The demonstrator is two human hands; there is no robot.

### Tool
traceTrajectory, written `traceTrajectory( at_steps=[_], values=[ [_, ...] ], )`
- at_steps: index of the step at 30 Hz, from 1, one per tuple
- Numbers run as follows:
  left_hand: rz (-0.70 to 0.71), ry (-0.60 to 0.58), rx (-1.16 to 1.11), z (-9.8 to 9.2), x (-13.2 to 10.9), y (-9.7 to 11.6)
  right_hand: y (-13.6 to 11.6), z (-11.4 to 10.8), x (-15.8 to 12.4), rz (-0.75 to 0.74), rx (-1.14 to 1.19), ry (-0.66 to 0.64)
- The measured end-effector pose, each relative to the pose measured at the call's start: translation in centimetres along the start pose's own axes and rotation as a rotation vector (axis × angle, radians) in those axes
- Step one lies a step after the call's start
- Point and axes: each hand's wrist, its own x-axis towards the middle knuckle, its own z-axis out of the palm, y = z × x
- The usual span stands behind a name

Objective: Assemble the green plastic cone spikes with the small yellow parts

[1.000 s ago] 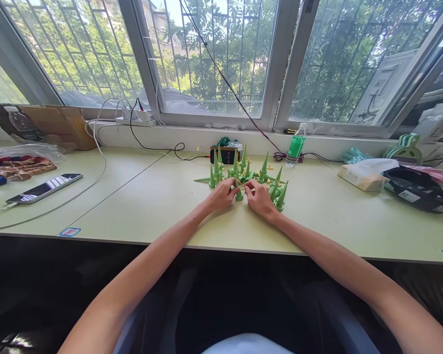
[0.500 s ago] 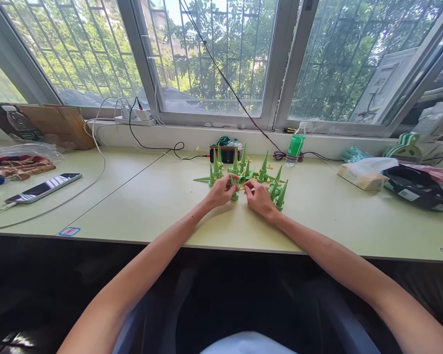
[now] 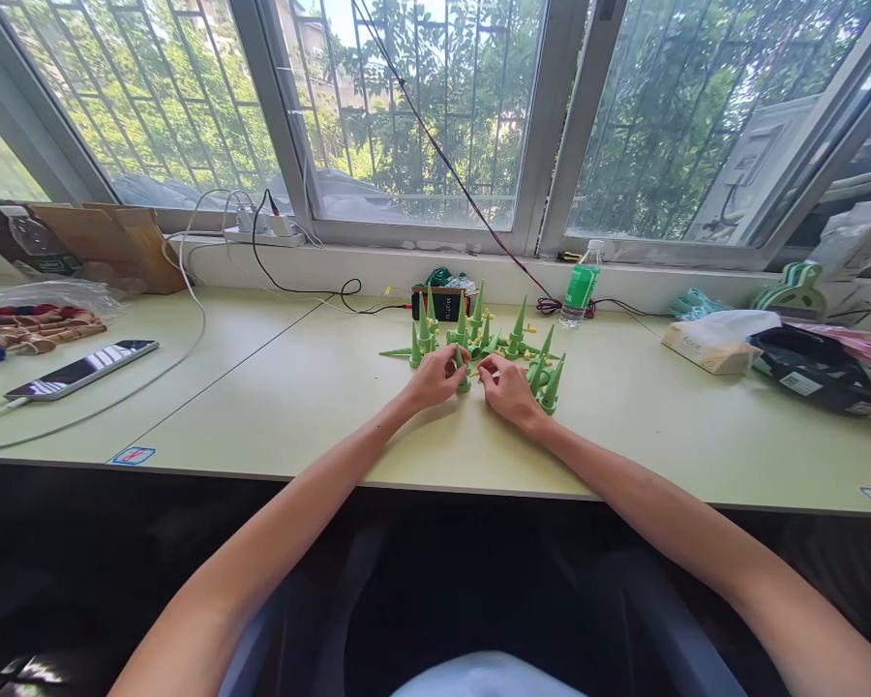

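My left hand [image 3: 435,376] is closed around a green plant watering spike [image 3: 463,383] that stands point up on the table. Just to its right, my right hand [image 3: 506,385] has its thumb and fingers pinched together. Whatever lies in that pinch is too small to make out. Around both hands are several more green watering spikes with small yellow valves. One upright spike [image 3: 518,327] stands behind my right hand, another [image 3: 551,385] is close beside its wrist, and one [image 3: 399,353] lies on its side at the left.
Behind the spikes a phone [image 3: 439,307] leans upright. A green-labelled bottle [image 3: 582,287] stands near the window. To the right are a tissue pack [image 3: 718,341] and a black bag [image 3: 817,373]. A charging phone [image 3: 83,371] lies at the left with its white cable [image 3: 201,334].
The fingers of my left hand have shifted slightly on the spike. My right hand stays nearly still. The propped phone's display now shows brighter digits.
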Motion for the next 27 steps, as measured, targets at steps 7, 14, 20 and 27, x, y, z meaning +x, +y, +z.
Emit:
traceTrajectory(
  at_steps=[7, 14, 20, 27],
  values=[
    [-0.015, 0.005, -0.048, 0.09, -0.01, -0.24, -0.41, -0.24, -0.17, -0.007, -0.001, -0.041],
    [-0.023, 0.01, -0.055, 0.19, 0.08, -0.33, -0.5, -0.41, -0.24, 0.002, 0.032, -0.056],
    [-0.017, 0.004, -0.022, 0.3, 0.04, -0.23, -0.12, -0.27, -0.33, 0.017, 0.08, -0.065],
    [-0.022, -0.007, -0.018, 0.33, -0.06, -0.06, -0.35, -0.39, -0.36, 0.06, 0.147, -0.08]
  ],
)
